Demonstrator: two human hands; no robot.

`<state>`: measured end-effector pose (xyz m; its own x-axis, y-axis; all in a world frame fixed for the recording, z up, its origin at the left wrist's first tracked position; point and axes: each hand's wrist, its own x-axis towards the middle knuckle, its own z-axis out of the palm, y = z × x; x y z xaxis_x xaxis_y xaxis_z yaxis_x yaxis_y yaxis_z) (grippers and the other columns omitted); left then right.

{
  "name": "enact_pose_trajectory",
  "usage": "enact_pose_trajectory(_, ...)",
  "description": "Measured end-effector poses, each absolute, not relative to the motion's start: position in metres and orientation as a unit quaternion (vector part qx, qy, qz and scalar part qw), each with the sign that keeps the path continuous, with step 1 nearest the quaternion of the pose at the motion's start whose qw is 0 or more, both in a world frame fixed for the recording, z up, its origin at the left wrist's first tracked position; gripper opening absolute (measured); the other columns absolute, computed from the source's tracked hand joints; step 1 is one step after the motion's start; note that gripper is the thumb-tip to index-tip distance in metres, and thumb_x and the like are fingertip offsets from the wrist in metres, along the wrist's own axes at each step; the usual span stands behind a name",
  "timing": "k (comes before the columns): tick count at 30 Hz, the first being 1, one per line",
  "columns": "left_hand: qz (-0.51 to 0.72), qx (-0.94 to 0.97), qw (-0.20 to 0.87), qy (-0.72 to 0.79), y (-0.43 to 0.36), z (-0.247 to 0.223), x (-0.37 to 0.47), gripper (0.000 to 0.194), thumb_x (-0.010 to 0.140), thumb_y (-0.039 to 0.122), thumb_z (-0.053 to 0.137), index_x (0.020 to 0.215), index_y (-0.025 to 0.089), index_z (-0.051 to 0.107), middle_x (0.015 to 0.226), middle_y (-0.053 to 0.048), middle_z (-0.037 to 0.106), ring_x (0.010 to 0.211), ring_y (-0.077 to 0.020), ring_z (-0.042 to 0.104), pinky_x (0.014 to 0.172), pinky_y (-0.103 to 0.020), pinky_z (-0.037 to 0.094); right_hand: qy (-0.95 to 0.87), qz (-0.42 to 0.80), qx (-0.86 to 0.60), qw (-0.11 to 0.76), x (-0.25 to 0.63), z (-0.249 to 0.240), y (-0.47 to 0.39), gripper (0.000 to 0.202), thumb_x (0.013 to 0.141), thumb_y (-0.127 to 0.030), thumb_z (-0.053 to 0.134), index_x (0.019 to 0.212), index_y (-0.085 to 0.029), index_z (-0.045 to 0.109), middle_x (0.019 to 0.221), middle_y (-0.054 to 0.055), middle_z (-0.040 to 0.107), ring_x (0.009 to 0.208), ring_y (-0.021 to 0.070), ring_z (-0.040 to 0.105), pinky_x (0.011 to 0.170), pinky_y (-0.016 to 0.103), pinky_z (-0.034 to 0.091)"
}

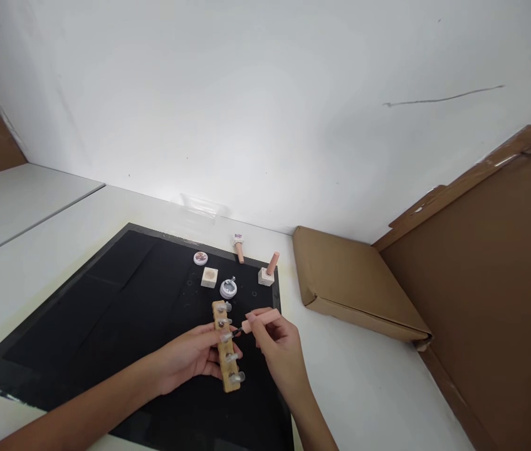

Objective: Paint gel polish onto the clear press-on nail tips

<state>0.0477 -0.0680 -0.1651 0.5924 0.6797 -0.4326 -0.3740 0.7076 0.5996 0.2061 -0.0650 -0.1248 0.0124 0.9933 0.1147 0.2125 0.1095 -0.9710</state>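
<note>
My left hand [194,354] is closed around a wooden nail tip stand [230,379], held above a black mat. Several clear false nails [232,357] stick out along the stand. In my right hand [281,344] is a nail polish brush [265,318] by its pink handle. Its dark bristle end meets or nearly meets a nail tip [226,337] near the stand's middle; I cannot tell whether they touch. Just beyond the stand lie a small round open pot [228,288] and a square whitish block [209,277], which has a round mark on top.
A polish bottle with a pink cap [266,275] stands at the black mat's [105,307] right corner. Another bottle [239,240] lies at its far edge, near a round lid [200,258]. A cardboard box [359,282] sits to the right; clear plastic [199,207] lies by the wall.
</note>
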Motion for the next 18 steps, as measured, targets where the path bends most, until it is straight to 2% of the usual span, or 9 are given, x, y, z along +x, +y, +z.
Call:
enact_pose_trajectory(7, 0.301, 0.234, 0.861, 0.336, -0.0677, -0.1637, 0.0458, 0.029, 0.083, 0.031, 0.06, 0.106, 0.012, 0.057, 0.083, -0.007, 0.067, 0.073, -0.0159, 0.065, 0.072, -0.032, 0.049, -0.558, 0.404, -0.534, 0.49, 0.2065, -0.1231, -0.0652, 0.026, 0.076, -0.036, 0.064, 0.057, -0.018, 0.06, 0.07, 0.002, 0.064, 0.047, 0.0094, 0.05, 0.04, 0.023, 0.037)
enact_pose_trajectory(13, 0.298, 0.241, 0.862, 0.331, -0.0681, -0.1629, 0.045, 0.029, 0.082, 0.031, 0.062, 0.104, 0.013, 0.058, 0.081, -0.007, 0.067, 0.073, -0.0157, 0.065, 0.074, -0.033, 0.049, -0.559, 0.408, -0.522, 0.499, 0.2078, -0.1217, -0.0667, 0.033, 0.079, -0.046, 0.061, 0.061, -0.018, 0.059, 0.073, 0.002, 0.064, 0.042, 0.0067, 0.042, 0.037, 0.022, 0.034)
enact_pose_trajectory(18, 0.299, 0.249, 0.862, 0.325, -0.0688, -0.1614, 0.0456, 0.026, 0.081, 0.03, 0.065, 0.101, 0.013, 0.061, 0.082, -0.007, 0.067, 0.071, -0.0142, 0.064, 0.074, -0.032, 0.049, -0.586, 0.42, -0.494, 0.486, 0.2068, -0.1187, -0.0696, 0.034, 0.078, -0.047, 0.062, 0.061, -0.018, 0.062, 0.071, 0.002, 0.064, 0.041, 0.0064, 0.042, 0.037, 0.021, 0.034)
